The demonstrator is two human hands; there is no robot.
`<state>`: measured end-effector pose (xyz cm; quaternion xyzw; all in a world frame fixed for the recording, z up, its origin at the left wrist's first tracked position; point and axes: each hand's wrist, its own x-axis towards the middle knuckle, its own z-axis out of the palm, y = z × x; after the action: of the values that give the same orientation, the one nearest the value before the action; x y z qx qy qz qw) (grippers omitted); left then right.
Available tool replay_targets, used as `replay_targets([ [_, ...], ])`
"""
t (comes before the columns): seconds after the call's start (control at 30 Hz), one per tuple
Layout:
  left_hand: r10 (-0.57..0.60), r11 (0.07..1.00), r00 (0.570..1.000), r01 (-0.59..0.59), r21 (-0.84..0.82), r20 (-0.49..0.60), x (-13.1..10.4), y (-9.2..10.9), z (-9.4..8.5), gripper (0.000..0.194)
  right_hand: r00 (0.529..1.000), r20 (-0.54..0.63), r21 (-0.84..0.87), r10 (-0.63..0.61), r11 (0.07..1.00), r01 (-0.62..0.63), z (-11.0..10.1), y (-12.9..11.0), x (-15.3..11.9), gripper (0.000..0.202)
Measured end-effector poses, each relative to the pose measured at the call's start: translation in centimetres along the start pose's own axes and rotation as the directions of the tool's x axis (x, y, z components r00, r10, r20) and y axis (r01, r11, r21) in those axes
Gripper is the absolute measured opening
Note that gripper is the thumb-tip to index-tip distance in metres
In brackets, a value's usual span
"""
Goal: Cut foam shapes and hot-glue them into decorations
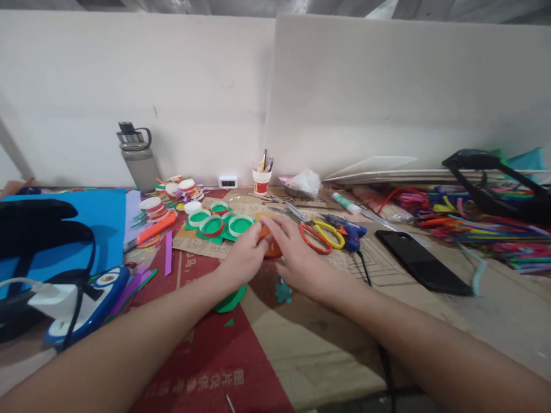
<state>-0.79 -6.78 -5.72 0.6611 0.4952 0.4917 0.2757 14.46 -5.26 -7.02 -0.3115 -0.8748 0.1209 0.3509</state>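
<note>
My left hand (244, 255) and my right hand (299, 255) meet above the middle of the table, fingers closed on an orange piece (272, 249), mostly covered by them. Its material and full shape are hard to make out. Just left of the hands lie several shallow round cups with green insides (240, 225), some on green sheet. Scissors (315, 237) with red and yellow handles rest right of my right hand, close to a blue glue gun (353, 235). Below the hands are a small teal flower-shaped piece (283, 291) and a green cutout (231, 300), partly behind my left wrist.
A black phone (422, 261), a glue stick (346, 203) and many pipe cleaners (469, 223) lie to the right. At the back stand a pen cup (262, 182) and a grey bottle (138, 160). An orange cutter (155, 228) and a blue power strip (105, 295) are left.
</note>
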Motion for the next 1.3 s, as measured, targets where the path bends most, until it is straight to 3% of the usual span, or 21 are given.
replay_targets([
  [0.1, -0.009, 0.996, 0.997, 0.002, 0.094, 0.081, -0.4, 0.2, 0.2, 0.01, 0.998, 0.063, -0.04, -0.003, 0.999, 0.005, 0.1, -0.1, -0.1, 0.073],
  [0.27, -0.017, 0.982, 0.994, -0.004, 0.19, 0.107, -0.6, 0.7, 0.0, 0.012, 0.997, 0.063, -0.053, 0.033, 0.998, -0.029, -0.4, -0.1, 0.0, 0.074],
  [0.5, -0.057, 0.998, 0.997, 0.057, 0.001, 0.045, -0.3, 1.0, -0.8, 0.032, 0.981, -0.086, 0.023, 0.175, 0.985, -0.174, -1.0, 1.5, 1.2, 0.056],
  [0.63, 0.093, 0.996, 0.994, -0.091, 0.024, -0.059, -1.0, 2.1, -1.5, 0.024, 0.951, -0.128, 0.121, 0.282, 0.956, -0.267, -2.5, 1.9, 2.1, 0.05],
  [0.7, 0.244, 0.968, 0.97, -0.243, 0.057, 0.003, -1.9, 3.2, -1.6, 0.022, 0.937, -0.115, 0.167, 0.331, 0.936, -0.31, -3.4, 1.8, 2.6, 0.052],
  [0.73, 0.332, 0.94, 0.939, -0.337, 0.055, 0.091, -2.4, 3.8, -1.4, 0.024, 0.932, -0.103, 0.181, 0.347, 0.928, -0.326, -3.7, 1.6, 2.9, 0.054],
  [0.77, 0.424, 0.895, 0.878, -0.444, 0.047, 0.225, -3.0, 4.2, -1.0, 0.025, 0.93, -0.084, 0.187, 0.357, 0.923, -0.337, -4.0, 1.4, 3.3, 0.056],
  [0.83, 0.552, 0.779, 0.682, -0.627, -0.005, 0.48, -4.1, 4.8, 0.4, 0.03, 0.938, -0.026, 0.179, 0.345, 0.925, -0.335, -4.1, 0.5, 4.2, 0.059],
  [0.9, 0.679, 0.619, 0.386, -0.758, -0.204, 0.625, -5.0, 4.8, 2.3, 0.035, 0.956, 0.048, 0.174, 0.288, 0.94, -0.292, -3.7, -0.9, 5.5, 0.058],
  [0.97, 0.662, 0.568, 0.212, -0.767, -0.297, 0.719, -5.6, 4.6, 4.1, 0.039, 0.981, 0.108, 0.166, 0.164, 0.97, -0.18, -2.7, -2.6, 7.1, 0.055],
  [1.03, 0.645, 0.535, 0.081, -0.758, -0.373, 0.76, -6.1, 4.4, 5.3, 0.036, 0.976, 0.209, 0.123, 0.058, 0.989, -0.085, -1.3, -4.6, 8.8, 0.052],
  [1.1, 0.633, 0.518, 0.012, -0.749, -0.412, 0.774, -6.7, 4.4, 5.9, 0.03, 0.96, 0.273, 0.121, -0.056, 0.992, 0.024, 0.5, -6.6, 10.5, 0.056],
  [1.17, 0.558, 0.485, -0.142, -0.744, -0.46, 0.818, -7.8, 4.3, 6.1, 0.028, 0.933, 0.331, 0.121, -0.14, 0.987, 0.105, 2.6, -8.4, 12.0, 0.056],
  [1.2, 0.515, 0.466, -0.096, -0.802, -0.373, 0.852, -8.6, 4.2, 6.1, 0.029, 0.916, 0.368, 0.139, -0.16, 0.983, 0.116, 3.7, -9.2, 12.7, 0.057],
  [1.23, 0.477, 0.448, 0.057, -0.874, -0.188, 0.877, -9.6, 4.2, 6.1, 0.03, 0.899, 0.406, 0.143, -0.162, 0.983, 0.113, 4.7, -9.9, 13.3, 0.055],
  [1.27, 0.448, 0.432, 0.24, -0.902, 0.027, 0.861, -10.7, 4.2, 6.0, 0.03, 0.883, 0.442, 0.14, -0.159, 0.984, 0.107, 5.7, -10.5, 13.8, 0.052],
  [1.3, 0.428, 0.43, 0.313, -0.896, 0.114, 0.848, -11.9, 4.4, 5.8, 0.027, 0.872, 0.461, 0.14, -0.164, 0.984, 0.111, 6.8, -11.1, 14.3, 0.052],
])
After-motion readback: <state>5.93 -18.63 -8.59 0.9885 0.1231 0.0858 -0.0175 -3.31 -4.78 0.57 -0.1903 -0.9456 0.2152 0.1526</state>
